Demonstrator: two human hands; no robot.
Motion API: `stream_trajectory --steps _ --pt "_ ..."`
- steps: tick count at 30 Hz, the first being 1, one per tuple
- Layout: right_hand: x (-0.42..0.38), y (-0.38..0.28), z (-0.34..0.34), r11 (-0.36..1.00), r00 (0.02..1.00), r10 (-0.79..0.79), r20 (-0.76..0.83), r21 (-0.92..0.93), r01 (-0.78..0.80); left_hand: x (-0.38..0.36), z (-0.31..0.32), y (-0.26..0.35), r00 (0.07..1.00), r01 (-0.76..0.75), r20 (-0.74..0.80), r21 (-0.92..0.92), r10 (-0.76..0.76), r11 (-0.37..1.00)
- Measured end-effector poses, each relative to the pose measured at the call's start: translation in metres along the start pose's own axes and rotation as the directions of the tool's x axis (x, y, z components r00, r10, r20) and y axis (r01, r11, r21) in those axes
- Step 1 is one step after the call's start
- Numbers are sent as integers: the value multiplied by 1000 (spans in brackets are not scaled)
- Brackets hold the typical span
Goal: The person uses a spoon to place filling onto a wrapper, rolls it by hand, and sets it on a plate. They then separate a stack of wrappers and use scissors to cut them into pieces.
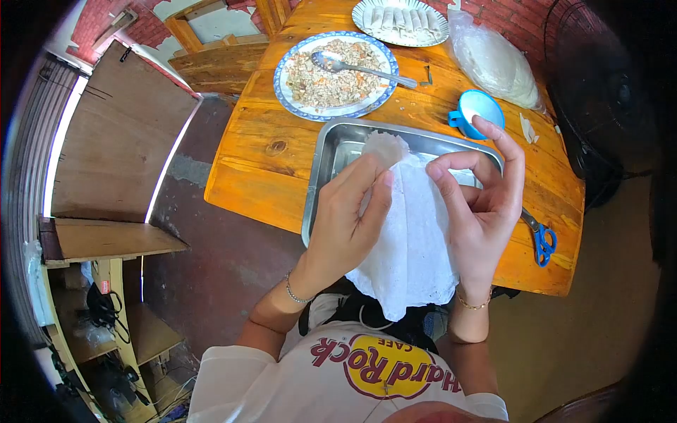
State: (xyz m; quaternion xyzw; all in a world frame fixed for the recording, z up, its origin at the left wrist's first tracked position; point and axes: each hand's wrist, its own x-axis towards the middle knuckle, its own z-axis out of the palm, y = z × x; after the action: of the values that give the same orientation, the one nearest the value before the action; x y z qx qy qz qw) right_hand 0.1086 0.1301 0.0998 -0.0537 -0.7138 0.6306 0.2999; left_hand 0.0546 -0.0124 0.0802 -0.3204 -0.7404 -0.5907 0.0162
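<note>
A thin white spring roll wrapper hangs between my hands over the table's front edge and my lap. My left hand is closed in a pinch on its upper left part, where a crumpled translucent flap sticks up above the fingers. My right hand pinches the upper right edge between thumb and index finger, its other fingers raised. Behind the wrapper, a metal tray lies on the table, partly hidden by my hands.
On the wooden table are a plate of filling with a spoon, a plate of rolls, a plastic bag of wrappers, a blue cup and blue-handled scissors. A dark fan stands at right.
</note>
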Motion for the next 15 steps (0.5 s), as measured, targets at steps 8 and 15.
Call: stream_trajectory --steps 8,15 --pt "-1 -4 0 1000 1000 12 2 14 -12 2 0 -3 997 61 43 -61 -59 996" --pt "0 -6 -7 973 976 181 120 125 -196 14 -5 -1 955 251 232 -291 -186 923"
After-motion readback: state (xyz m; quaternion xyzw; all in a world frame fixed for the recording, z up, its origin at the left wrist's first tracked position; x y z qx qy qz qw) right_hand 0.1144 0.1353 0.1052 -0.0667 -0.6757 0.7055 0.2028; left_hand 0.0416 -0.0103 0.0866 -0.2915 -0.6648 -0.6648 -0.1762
